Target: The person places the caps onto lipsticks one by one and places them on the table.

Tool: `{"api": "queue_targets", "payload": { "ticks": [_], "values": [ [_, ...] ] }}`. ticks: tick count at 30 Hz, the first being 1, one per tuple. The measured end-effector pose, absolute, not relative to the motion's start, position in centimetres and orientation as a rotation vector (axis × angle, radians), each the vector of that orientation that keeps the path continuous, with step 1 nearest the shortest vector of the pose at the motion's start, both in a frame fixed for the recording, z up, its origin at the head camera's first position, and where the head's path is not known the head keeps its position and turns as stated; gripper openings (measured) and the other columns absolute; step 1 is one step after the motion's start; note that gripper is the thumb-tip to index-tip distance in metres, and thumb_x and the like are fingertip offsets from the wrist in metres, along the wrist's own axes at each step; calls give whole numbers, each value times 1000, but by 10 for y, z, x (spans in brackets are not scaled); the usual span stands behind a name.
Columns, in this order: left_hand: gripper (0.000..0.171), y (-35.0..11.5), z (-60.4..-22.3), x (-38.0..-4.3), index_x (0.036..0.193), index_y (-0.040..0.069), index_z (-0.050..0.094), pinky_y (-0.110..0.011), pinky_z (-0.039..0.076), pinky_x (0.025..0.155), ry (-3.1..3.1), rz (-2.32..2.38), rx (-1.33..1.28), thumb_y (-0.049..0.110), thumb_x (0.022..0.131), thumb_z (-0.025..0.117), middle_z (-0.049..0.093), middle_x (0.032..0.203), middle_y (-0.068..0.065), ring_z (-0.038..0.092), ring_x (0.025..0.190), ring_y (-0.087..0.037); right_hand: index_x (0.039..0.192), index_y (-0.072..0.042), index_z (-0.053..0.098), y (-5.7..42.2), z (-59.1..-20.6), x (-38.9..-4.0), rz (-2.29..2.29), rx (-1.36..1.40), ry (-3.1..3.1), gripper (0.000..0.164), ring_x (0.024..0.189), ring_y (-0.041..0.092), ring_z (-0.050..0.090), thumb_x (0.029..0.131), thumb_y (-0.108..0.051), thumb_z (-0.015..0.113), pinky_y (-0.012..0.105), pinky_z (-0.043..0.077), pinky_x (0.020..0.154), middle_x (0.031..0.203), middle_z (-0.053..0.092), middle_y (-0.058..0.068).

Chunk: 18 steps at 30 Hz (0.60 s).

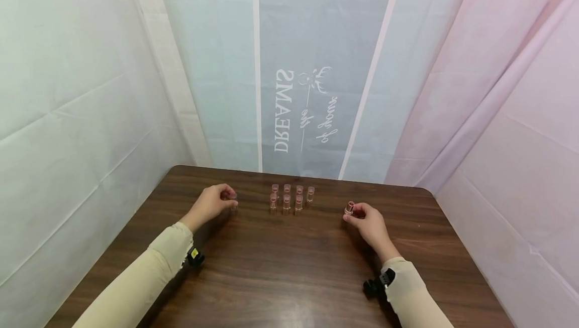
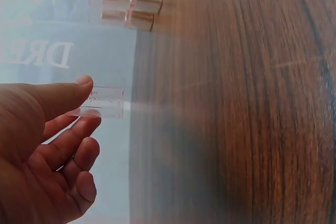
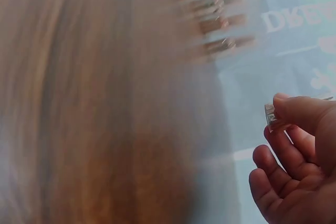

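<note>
My left hand (image 1: pixel 210 206) pinches a clear lipstick cap (image 2: pixel 109 102) with faint lettering between thumb and fingers, left of the row of lipsticks. My right hand (image 1: pixel 372 225) holds an uncapped lipstick tube (image 1: pixel 350 207) in rose gold, its open end tilted up, to the right of the row. In the right wrist view only the shiny end of that tube shows past the thumb; the fingers hide the rest. Several capped lipsticks (image 1: pixel 286 205) with clear tops and rose-gold bases stand upright in two short rows between the hands.
The dark wood table (image 1: pixel 271 267) reaches back to a grey-blue curtain (image 1: pixel 226 92) with white mirrored lettering. Pale cloth walls (image 1: pixel 68 92) rise on both sides. A small black camera (image 1: pixel 379 284) is strapped to each wrist.
</note>
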State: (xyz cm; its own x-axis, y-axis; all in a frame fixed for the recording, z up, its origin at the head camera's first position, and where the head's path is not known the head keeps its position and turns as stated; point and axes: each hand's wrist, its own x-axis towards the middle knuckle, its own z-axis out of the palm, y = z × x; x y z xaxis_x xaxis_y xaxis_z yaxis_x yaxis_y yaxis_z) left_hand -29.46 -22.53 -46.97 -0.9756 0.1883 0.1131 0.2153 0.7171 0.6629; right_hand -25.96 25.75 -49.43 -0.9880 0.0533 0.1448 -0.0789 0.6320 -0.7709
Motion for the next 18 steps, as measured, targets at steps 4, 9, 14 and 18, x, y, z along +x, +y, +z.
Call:
{"api": "queue_targets", "payload": {
  "ticks": [4, 9, 14, 18],
  "values": [
    [27, -221, -466, -290, 115, 9, 72, -38, 56, 83, -2855, -1168, -362, 24, 93, 78, 73, 105, 0, 68, 95, -16, 107, -7, 67, 249, -481, -249, 1363, 36, -2623, 31, 91, 19, 65, 88, -26, 83, 26, 52, 79, 103, 71, 8],
    [31, -214, -460, -283, 120, 7, 72, -38, 57, 81, -2826, -1186, -410, 25, 95, 76, 75, 102, 2, 69, 95, -15, 107, -5, 68, 231, -462, -234, 1444, 103, -2559, 31, 88, 15, 65, 89, -26, 83, 22, 53, 76, 101, 71, 8],
    [29, -207, -451, -277, 118, 8, 73, -38, 57, 80, -2795, -1161, -472, 26, 96, 75, 75, 102, 2, 69, 93, -15, 106, -7, 70, 209, -444, -220, 1523, 158, -2511, 29, 87, 20, 65, 88, -25, 83, 24, 53, 73, 98, 71, 7],
    [28, -201, -446, -272, 119, 9, 74, -36, 57, 80, -2805, -1157, -472, 25, 96, 75, 75, 102, 2, 69, 93, -14, 106, -8, 70, 192, -433, -209, 1573, 184, -2523, 29, 87, 23, 65, 87, -24, 84, 26, 53, 72, 99, 71, 7]
  ]
}}
